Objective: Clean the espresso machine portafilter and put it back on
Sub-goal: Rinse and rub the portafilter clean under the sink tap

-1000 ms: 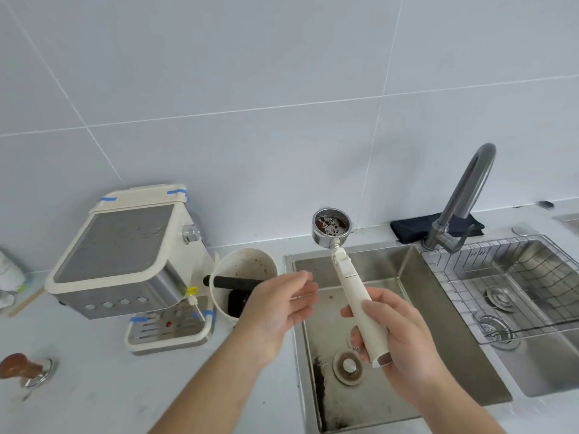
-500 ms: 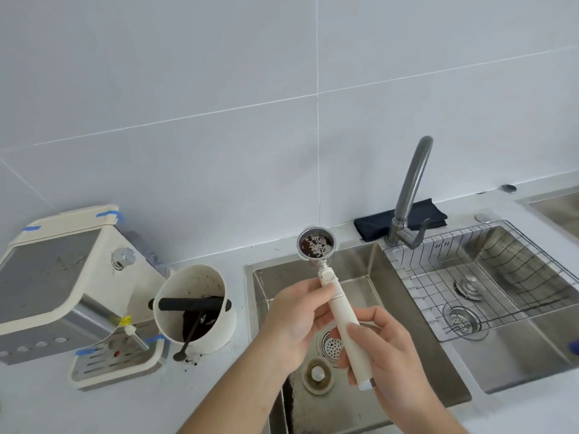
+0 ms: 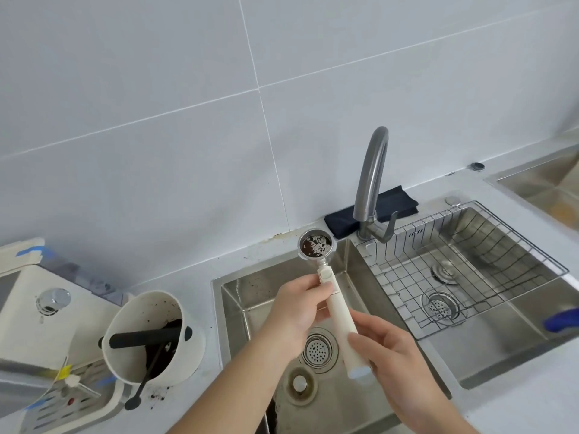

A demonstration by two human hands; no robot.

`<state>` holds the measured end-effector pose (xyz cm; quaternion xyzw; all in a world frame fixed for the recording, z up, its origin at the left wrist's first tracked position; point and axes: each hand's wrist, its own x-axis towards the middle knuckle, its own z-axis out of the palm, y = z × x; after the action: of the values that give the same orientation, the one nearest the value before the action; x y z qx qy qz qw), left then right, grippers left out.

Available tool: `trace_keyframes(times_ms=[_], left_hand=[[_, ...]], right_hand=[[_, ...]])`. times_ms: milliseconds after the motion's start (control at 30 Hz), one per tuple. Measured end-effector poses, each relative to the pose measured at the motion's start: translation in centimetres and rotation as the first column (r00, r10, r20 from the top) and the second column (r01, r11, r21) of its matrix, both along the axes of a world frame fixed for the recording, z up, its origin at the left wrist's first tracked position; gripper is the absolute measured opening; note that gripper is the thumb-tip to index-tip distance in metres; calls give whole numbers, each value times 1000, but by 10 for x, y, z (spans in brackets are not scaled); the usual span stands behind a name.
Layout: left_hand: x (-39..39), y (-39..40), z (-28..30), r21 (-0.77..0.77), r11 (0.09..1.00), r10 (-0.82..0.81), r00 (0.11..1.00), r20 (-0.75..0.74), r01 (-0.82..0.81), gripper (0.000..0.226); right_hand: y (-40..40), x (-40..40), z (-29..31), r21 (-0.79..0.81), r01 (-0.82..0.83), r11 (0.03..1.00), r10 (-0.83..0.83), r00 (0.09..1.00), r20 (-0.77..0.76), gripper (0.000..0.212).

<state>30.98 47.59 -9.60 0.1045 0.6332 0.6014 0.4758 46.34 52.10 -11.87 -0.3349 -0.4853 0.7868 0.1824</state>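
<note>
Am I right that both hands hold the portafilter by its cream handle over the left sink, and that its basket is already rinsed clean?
Not quite: the head view shows dark coffee residue in the portafilter basket. Otherwise right: left hand and right hand hold its handle over the left sink.

Espresso machine (image 3: 47, 333) cut by left edge; blue object (image 3: 562, 319) at right edge unidentifiable; portafilter (image 3: 329, 286) handle partly hidden by hands.

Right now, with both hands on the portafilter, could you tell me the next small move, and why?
Probably carry the portafilter right, under the faucet. Its basket shows leftover grounds, no water runs yet, and the left hand and right hand already grip the handle above the left sink basin.
</note>
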Motion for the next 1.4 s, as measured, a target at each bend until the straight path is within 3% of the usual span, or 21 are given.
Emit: trace_keyframes(times_ms=[200,567,700,1000,1167,1400], left_hand=[[-3,25,-17,-37,999,-30,999,30,31,11],[-15,56,-47,-116,990,-81,996,36,85,12],[-19,64,-55,-147,984,-95,995,39,100,13],[-19,59,-69,-152,977,-143,989,50,149,19],[-19,53,-78,-190,966,-175,984,18,175,17],[-19,45,-76,-187,963,-193,981,27,195,15]], right_hand=[[16,1,-12,93,10,996,-14,999,51,33],[43,-5,-53,100,11,995,-34,974,222,37],[73,-13,-52,95,107,990,-129,954,270,31],[188,-45,-28,450,152,880,-346,854,389,36],[222,-66,-27,621,50,782,-404,799,445,42],[239,-77,-33,711,-29,703,-449,756,475,32]])
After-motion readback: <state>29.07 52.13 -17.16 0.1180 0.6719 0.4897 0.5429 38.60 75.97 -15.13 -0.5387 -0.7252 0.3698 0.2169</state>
